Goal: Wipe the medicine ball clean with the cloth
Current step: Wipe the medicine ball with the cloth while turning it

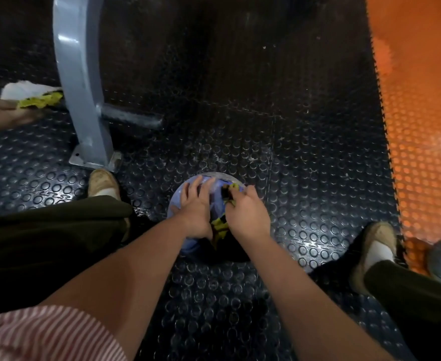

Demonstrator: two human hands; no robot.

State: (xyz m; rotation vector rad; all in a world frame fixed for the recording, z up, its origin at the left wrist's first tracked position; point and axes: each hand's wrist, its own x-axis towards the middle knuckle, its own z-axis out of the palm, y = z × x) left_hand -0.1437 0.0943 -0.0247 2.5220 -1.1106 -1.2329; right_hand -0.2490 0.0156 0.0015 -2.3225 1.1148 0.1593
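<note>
Wiping the medicine ball where it sits between my feet.

The medicine ball [177, 200] rests on the black studded floor [240, 126] just in front of me, between my left shoe [102, 182] and right shoe [378, 241]. My left hand [197, 208] lies flat on its top with the fingers [200, 182] straight and spread apart, I'd say to stop it rolling while I rub. My right hand [248, 216] presses the yellow-and-black cloth [220, 225] onto the ball's right side, fingers curled over the bunched fabric. A loose tail pokes out between my wrists. A grey steel post [84, 87] stands to my left, an orange mat [422, 126] to my right.
</note>
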